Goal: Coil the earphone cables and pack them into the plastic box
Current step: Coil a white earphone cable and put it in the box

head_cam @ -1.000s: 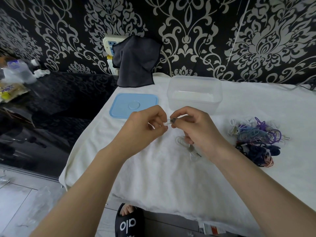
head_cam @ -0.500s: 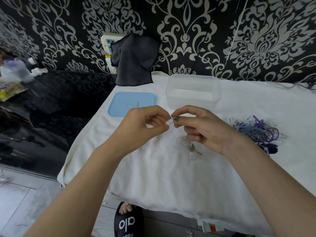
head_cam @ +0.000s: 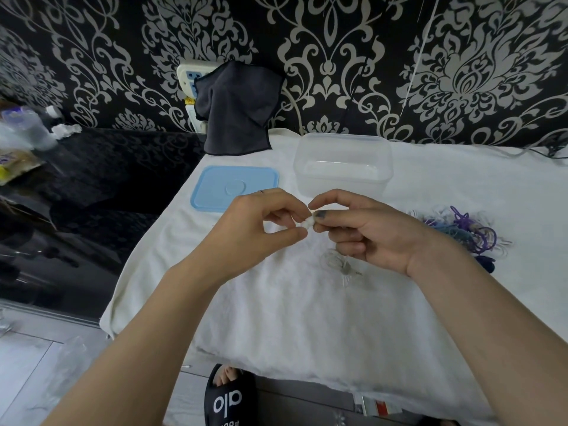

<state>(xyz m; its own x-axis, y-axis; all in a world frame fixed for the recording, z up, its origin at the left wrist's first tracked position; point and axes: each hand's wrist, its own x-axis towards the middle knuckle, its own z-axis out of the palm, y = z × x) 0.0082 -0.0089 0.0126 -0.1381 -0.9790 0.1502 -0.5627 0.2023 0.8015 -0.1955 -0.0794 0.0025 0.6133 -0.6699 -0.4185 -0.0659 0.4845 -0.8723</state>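
Across the white towel-covered table point(head_cam: 307, 318) the clear rectangular plastic box point(head_cam: 342, 162) stands open and appears empty at the far edge, its pale blue flat lid point(head_cam: 235, 187) lying beside it. To the right lies a tangled heap of purple, blue and white earphone cables point(head_cam: 455, 229), well apart from the box. Nearer the body, the left hand point(head_cam: 261, 224) and right hand point(head_cam: 365, 230) meet fingertip to fingertip, both pinching a small white earphone piece point(head_cam: 308, 223). Its thin clear cable point(head_cam: 336, 261) hangs below the right hand in loose loops onto the towel, so coiling likely falls to the right hand. The box lies straight ahead of both hands.
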